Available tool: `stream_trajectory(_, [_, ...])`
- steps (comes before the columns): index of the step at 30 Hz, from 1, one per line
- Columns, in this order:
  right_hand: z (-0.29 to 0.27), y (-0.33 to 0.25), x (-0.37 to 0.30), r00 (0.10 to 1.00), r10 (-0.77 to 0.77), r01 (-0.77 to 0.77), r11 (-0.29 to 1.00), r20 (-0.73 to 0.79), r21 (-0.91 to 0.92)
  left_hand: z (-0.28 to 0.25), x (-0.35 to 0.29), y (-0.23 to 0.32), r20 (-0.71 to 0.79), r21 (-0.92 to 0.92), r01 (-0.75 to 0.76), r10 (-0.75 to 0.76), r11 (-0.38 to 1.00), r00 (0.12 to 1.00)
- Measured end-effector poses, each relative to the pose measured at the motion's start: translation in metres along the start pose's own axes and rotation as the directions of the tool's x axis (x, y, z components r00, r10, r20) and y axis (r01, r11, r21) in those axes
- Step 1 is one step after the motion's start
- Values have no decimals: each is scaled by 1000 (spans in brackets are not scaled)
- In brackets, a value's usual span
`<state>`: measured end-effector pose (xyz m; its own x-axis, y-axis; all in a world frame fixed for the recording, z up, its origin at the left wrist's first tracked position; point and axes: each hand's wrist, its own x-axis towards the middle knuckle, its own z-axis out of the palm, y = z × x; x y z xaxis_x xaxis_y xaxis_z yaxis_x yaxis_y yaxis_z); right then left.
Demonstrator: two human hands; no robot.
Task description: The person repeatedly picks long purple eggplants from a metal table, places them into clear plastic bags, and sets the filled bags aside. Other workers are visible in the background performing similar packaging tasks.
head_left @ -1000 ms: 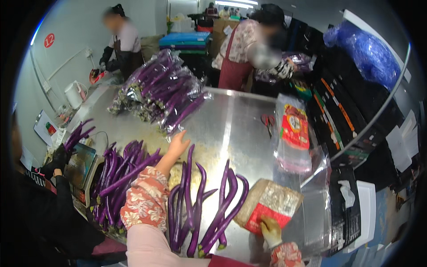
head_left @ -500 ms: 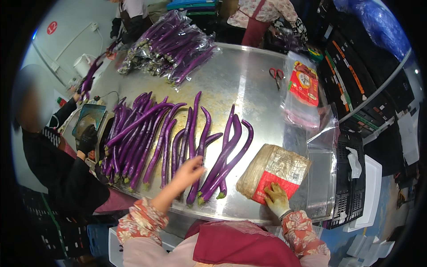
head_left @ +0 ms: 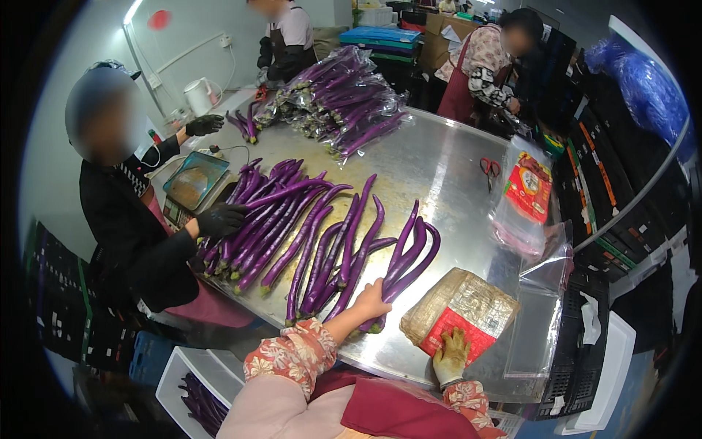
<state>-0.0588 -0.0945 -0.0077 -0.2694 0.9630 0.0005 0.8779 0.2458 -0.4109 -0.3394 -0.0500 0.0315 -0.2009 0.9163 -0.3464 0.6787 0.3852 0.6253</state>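
My bare left hand is closed around the lower part of a small bunch of long purple eggplants, just left of a wrapped packet. On that tan packet, with its red label, rests my right hand in a yellowish glove, its fingers lying spread on the red part. More long eggplants lie loose side by side left of my left hand. A denser pile of eggplants is beyond them, touched by the gloved hand of a person at the left.
Bagged eggplants are heaped at the metal table's far side. Red scissors and clear bags with a red print lie right. A scale stands left. A white bin with eggplants is below the left edge.
My left hand has moved right from above the loose eggplants and closed on the small bunch. My right hand stays on the packet. The person's upper hand at left no longer holds eggplants.
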Motion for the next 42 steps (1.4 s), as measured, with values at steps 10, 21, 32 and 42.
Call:
stream_trajectory(10, [6, 3, -1, 999, 8, -9, 1000, -39, -27, -88, -39, -8, -391, -176, -211, 129, 961, 911])
stream_trajectory(21, [9, 0, 0, 999, -2, 0, 999, -46, -43, -131, 2, -141, -579, 352, 311, -55, 883, 813])
stream_trajectory(32, [12, 3, 1, 999, -10, 6, 997, -43, -79, -78, 49, -48, -293, 235, 218, -145, 947, 945])
stream_trajectory(42, [11, 2, 0, 1000, 7, -8, 999, -22, -48, -94, -4, -64, -484, 31, 15, 1, 999, 875])
